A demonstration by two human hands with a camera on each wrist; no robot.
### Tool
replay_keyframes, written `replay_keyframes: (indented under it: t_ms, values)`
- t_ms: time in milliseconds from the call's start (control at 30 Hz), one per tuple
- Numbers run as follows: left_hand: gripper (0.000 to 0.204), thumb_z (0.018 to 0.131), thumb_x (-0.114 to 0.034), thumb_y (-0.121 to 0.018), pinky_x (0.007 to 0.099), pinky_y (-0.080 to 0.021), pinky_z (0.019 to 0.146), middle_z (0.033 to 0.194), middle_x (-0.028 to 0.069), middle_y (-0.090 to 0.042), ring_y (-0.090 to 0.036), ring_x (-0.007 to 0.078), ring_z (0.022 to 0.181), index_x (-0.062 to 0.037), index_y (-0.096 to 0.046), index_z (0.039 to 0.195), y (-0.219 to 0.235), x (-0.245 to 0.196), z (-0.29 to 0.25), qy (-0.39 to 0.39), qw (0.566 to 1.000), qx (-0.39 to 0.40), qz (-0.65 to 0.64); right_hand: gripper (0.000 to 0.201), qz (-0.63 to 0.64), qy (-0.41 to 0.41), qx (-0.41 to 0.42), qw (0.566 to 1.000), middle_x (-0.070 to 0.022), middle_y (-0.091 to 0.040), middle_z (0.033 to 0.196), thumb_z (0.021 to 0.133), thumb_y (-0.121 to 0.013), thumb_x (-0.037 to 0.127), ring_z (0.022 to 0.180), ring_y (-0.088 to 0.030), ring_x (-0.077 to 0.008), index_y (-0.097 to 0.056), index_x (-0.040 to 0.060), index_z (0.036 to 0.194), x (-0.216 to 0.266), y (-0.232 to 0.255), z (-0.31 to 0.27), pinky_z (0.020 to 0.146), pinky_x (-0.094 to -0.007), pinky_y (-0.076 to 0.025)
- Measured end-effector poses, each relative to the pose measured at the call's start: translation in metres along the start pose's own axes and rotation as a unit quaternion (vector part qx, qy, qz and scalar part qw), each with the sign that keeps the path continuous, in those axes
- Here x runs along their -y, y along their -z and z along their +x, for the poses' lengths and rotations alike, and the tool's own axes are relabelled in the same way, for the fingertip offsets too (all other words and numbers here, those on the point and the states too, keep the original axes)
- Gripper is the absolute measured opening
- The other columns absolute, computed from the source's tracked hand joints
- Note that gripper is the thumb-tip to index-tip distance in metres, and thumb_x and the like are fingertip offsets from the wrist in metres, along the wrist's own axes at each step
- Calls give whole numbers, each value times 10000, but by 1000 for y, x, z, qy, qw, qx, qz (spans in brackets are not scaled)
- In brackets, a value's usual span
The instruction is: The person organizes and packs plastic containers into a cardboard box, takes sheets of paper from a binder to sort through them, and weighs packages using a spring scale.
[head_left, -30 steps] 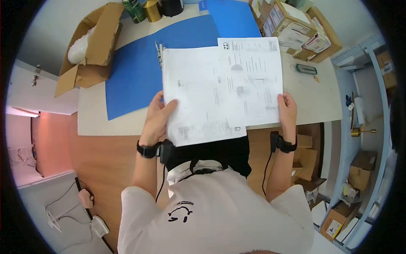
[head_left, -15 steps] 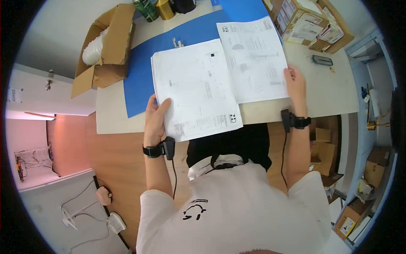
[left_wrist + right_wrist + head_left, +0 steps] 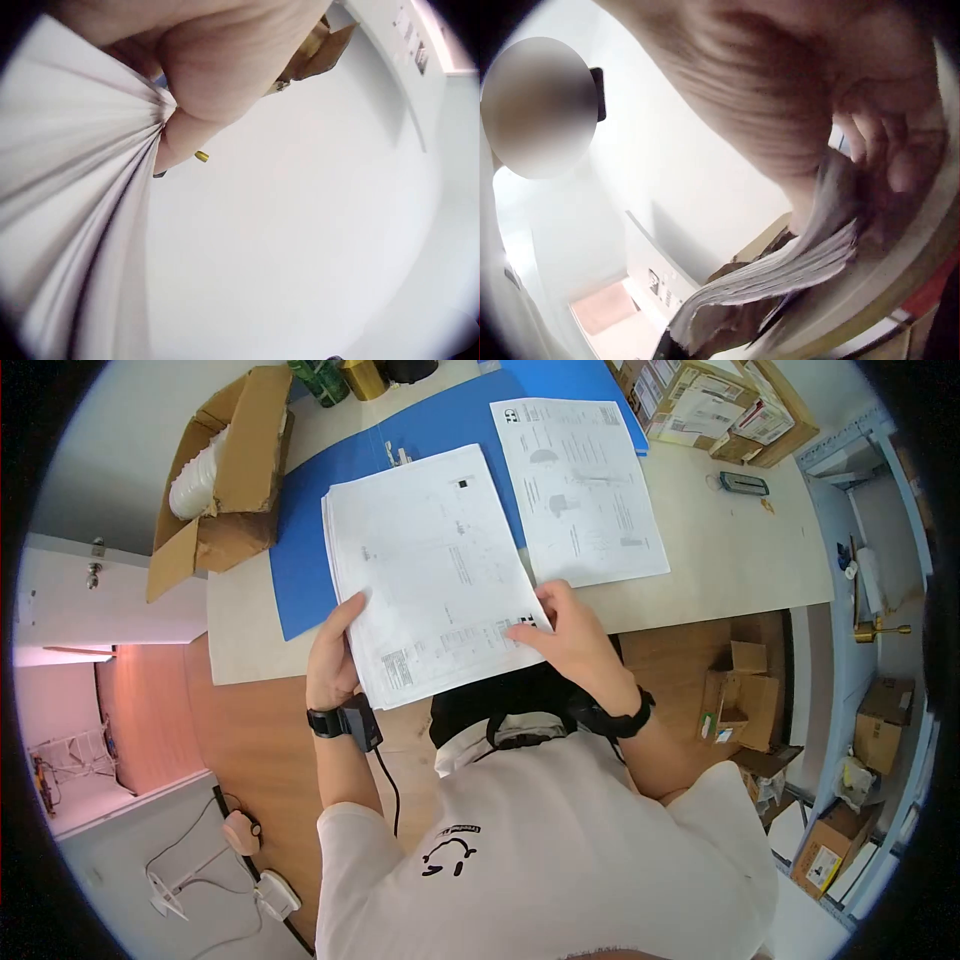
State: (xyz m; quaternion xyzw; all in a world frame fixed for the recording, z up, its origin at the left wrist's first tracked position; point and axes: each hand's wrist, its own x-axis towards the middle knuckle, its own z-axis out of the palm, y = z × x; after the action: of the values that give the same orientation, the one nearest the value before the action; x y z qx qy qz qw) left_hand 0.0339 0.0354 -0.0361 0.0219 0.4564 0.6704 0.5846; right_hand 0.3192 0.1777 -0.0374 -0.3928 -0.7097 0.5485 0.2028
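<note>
A thick stack of printed sheets (image 3: 430,580) is held tilted over the front table edge. The left hand (image 3: 335,658) grips its left side, thumb on top; in the left wrist view the hand (image 3: 225,67) pinches the fanned page edges (image 3: 82,165). The right hand (image 3: 585,645) holds the lower right corner, thumb on the top page and fingers at the edge; the right wrist view shows this hand (image 3: 780,90) over the bent sheets (image 3: 772,270). One separate sheet (image 3: 585,495) lies to the right of the stack, partly on a blue mat (image 3: 300,560).
An open carton (image 3: 235,525) with white round items stands at the table's left. A can (image 3: 320,382) and a gold container (image 3: 363,378) are at the back. Boxes (image 3: 700,410) stand at the back right, with a green-grey object (image 3: 743,484) before them. Shelves are at far right.
The right hand has let go of the separate sheet and moved left to the stack's lower right corner. The separate sheet now lies apart from the stack. The left hand keeps its grip.
</note>
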Motion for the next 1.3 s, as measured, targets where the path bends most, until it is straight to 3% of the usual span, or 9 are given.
replay_keyframes:
  t_ms: [433, 500, 700, 933, 1033, 1100, 1167, 1233, 1300]
  values:
    - [546, 1010, -151, -610, 420, -562, 984, 1369, 193, -573, -631, 293, 1193, 42, -382, 1466, 8, 16, 0, -46, 997, -24, 64, 179, -133, 115, -87, 981, -171, -669, 886, 955, -658, 115, 760, -638, -241, -557, -22, 1011, -8, 5, 22, 693, -358, -496]
    - [525, 1009, -164, -621, 420, -575, 970, 1315, 183, -621, -658, 278, 1153, 43, -412, 1444, 8, 28, -1, -58, 995, -33, 73, 187, 40, 76, -189, 978, -157, -675, 881, 970, -650, 126, 774, -644, -226, -560, -21, 1041, -29, 23, 27, 709, -343, -504]
    - [528, 1003, -160, -631, 402, -583, 946, 1317, 189, -616, -662, 273, 1150, 27, -420, 1448, 12, 25, -4, -74, 992, -46, 89, 218, 89, -54, -274, 956, -175, -691, 1000, 997, -618, 164, 892, -652, -219, -567, -19, 1104, -74, 106, 38, 789, -337, -517]
    - [506, 1043, -179, -558, 487, -527, 1055, 1424, 204, -555, -585, 323, 1283, 18, -391, 1478, 36, 20, -2, -67, 990, 72, -101, 324, -156, 8, -297, 942, -194, -692, 1052, 996, -619, 222, 936, -665, -263, -578, -33, 1192, -69, 136, 31, 830, -377, -523]
    - [503, 1052, -185, -537, 512, -509, 1073, 1440, 212, -541, -576, 341, 1292, 17, -382, 1486, 26, 21, 2, -77, 978, 115, -159, 403, -348, 56, -376, 857, -164, -697, 1059, 1000, -625, 290, 890, -657, -229, -581, -27, 1245, -45, 115, 17, 788, -364, -527]
    - [502, 1055, -186, -527, 521, -504, 1077, 1446, 218, -534, -577, 349, 1289, 19, -378, 1488, 19, 25, 6, -83, 974, 122, -174, 498, -75, -29, -167, 983, -139, -693, 1079, 1001, -625, 368, 835, -634, -186, -560, -15, 1313, -27, 95, 12, 752, -323, -518]
    - [519, 1051, -194, -538, 519, -504, 1076, 1447, 223, -531, -577, 354, 1288, 26, -368, 1489, 13, 28, 14, -93, 969, 177, -147, 559, 148, -77, 57, 984, -125, -683, 1115, 1002, -615, 419, 838, -623, -146, -535, 5, 1370, -8, 70, 3, 749, -275, -502]
    - [557, 1033, -208, -575, 506, -523, 1055, 1431, 222, -540, -593, 347, 1269, 30, -357, 1488, 4, 27, 18, -93, 973, 188, -102, 573, 187, -84, 119, 972, -136, -677, 1138, 975, -672, 385, 914, -644, -156, -526, -9, 1364, -7, 36, 4, 809, -293, -512]
    - [613, 1020, -257, -599, 503, -492, 1087, 1446, 204, -532, -581, 337, 1280, 13, -347, 1510, -2, 25, 18, -141, 972, 187, 0, 589, 128, 73, 62, 987, -157, -674, 1139, 930, -744, 317, 963, -657, -170, -523, -39, 1345, 4, 14, 0, 839, -313, -525]
